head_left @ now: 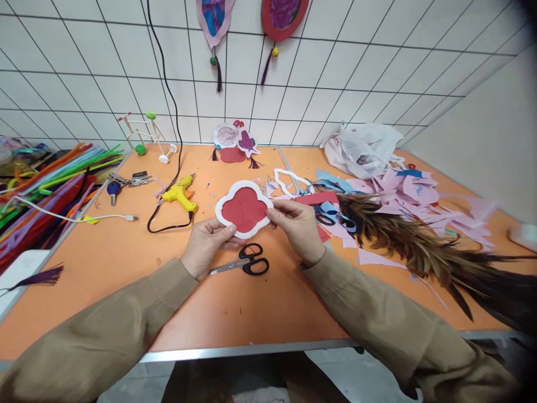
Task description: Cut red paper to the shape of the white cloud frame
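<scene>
Between my two hands, above the orange table, is a white scalloped frame with red paper filling its middle. A thin curved line runs across the red. My left hand pinches the frame's lower left edge, thumb on top. At the right edge my right hand grips it between thumb and fingers. Black-handled scissors lie just below the frame, their blades pointing left and the tip partly hidden by my left hand. A yellow glue gun rests to the left of the frame.
Brown feathers and pink paper scraps spread over the right side, near a white plastic bag. Colourful pipe cleaners pile at the left. Keys and a white cable lie nearby. Finished ornaments lean at the back wall.
</scene>
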A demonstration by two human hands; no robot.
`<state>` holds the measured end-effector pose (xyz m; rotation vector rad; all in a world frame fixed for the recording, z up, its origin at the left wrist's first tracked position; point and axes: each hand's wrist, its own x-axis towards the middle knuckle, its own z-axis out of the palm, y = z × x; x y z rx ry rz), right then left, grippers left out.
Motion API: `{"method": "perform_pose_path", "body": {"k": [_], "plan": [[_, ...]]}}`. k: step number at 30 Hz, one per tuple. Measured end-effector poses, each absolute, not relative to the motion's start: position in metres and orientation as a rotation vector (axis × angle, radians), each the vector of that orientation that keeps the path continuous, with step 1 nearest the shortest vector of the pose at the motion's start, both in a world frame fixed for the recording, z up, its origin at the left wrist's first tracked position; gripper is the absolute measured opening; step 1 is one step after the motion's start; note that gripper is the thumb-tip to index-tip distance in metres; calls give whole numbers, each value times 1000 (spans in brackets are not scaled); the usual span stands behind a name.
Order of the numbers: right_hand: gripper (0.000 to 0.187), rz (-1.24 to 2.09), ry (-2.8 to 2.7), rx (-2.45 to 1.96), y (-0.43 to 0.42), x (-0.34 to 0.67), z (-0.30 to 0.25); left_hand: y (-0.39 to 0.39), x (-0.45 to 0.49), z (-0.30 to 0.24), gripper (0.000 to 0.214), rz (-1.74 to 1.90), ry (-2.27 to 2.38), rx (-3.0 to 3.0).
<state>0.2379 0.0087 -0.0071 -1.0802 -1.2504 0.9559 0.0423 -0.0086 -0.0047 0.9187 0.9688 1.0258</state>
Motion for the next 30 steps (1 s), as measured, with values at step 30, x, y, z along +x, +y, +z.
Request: {"method": "perform_pose_path", "body": {"k": [30], "plan": [[45,1153,-2245,-752,-37,266,6,2,16,19,39,1327,1135,1085]]}}
